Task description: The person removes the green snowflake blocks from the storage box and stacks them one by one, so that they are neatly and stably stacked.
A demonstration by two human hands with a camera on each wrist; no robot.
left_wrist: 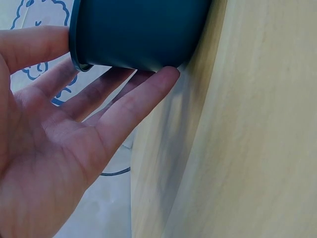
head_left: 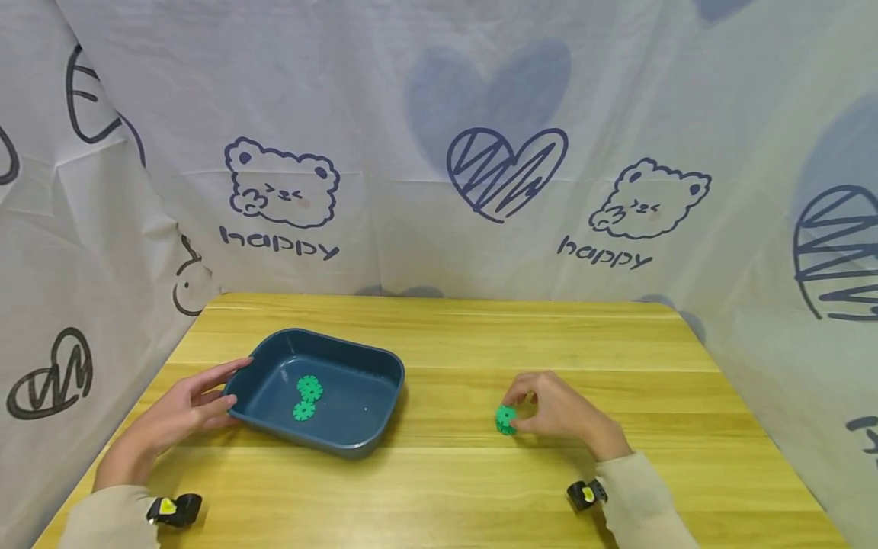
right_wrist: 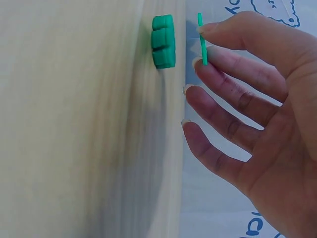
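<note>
With its thumb and fingertips, my right hand (head_left: 555, 408) pinches a thin green notched disc (right_wrist: 202, 42). Close under this disc, a green stack of similar notched discs (right_wrist: 163, 42) sits on the table. From the head, the held disc overlaps the stack. At the left, my left hand (head_left: 178, 408) touches the left end of a dark blue rectangular tray (head_left: 322, 442), its fingers fairly straight. In the left wrist view the thumb meets the tray's rim (left_wrist: 74, 39) while the other fingers lie along the outer wall. Several green notched discs (head_left: 304, 411) lie inside the tray, two overlapping.
A light wood-grain table (head_left: 453, 488) carries everything. White cloth (head_left: 398, 198) printed with bears and hearts hangs behind it and along both sides. Each wrist wears a strapped black device (head_left: 180, 511).
</note>
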